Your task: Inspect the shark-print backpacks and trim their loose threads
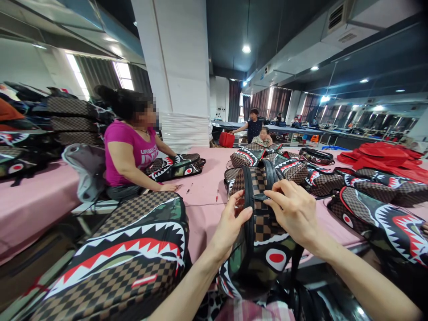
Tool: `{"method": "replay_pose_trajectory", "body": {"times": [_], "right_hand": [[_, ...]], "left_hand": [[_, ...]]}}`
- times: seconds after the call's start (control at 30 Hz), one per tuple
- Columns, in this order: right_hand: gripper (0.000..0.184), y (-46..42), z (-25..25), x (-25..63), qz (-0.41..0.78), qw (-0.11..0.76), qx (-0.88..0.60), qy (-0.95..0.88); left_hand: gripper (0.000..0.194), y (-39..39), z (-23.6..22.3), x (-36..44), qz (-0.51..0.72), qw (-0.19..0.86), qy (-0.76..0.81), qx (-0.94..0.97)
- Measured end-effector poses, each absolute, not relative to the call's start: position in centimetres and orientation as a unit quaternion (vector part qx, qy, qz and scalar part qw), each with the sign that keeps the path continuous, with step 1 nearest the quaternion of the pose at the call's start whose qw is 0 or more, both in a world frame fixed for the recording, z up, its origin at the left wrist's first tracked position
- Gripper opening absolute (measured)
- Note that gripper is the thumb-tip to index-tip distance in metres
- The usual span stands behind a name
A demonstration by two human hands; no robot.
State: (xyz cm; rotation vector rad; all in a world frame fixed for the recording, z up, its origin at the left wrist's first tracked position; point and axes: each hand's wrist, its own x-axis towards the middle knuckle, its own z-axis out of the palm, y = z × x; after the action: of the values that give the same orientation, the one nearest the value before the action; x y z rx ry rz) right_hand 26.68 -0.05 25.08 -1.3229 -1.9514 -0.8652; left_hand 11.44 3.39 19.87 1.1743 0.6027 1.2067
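In the head view, the left hand (230, 225) is gripping the held bag (264, 227) by its black zip band (248, 200), the thumb pressing near the band and the fingers bending around that side. The right hand (294, 211) is pinching a small dark piece (261, 196) between thumb and fingertips, its tip lying over the bag's checkered side; what the piece is, the view is not showing clearly. The held bag is standing at the near edge of the pink worktop (203, 191), its red-and-white eye patch facing the wearer. A large shark-mouth bag (133, 249) is lying left of it, along the near edge. Beyond that, at the worktop's left side, a person in a magenta top (129, 151) is sitting and resting an arm by another shark-mouth bag (182, 167). A dark pen (190, 188) and a red pen (217, 195) are lying between that person and the held bag. More patterned bags (287, 167) are crowding the worktop beyond the hands and toward its right side, and red material (381, 156) is lying heaped toward the far right corner. A red box-like bag (226, 139) is sitting near the far edge, where two other people are showing.
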Motion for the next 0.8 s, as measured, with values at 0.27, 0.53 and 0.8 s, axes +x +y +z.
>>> {"method": "replay_pose_trajectory", "body": {"times": [0.27,0.53,0.8], "right_hand": [[0.010,0.30,25.32,26.44,-0.340,0.285,-0.495,-0.747],[0.011,0.52,25.44,26.21,-0.342,0.279,-0.489,-0.753],[0.012,0.68,25.34,26.47,-0.336,0.284,-0.482,-0.757]], "left_hand": [[0.051,3.47,19.51,11.19,0.527,0.609,0.264,0.531],[0.050,3.55,19.57,11.07,0.522,0.592,0.270,0.551],[0.053,3.62,19.63,11.20,0.521,0.597,0.274,0.545]]}}
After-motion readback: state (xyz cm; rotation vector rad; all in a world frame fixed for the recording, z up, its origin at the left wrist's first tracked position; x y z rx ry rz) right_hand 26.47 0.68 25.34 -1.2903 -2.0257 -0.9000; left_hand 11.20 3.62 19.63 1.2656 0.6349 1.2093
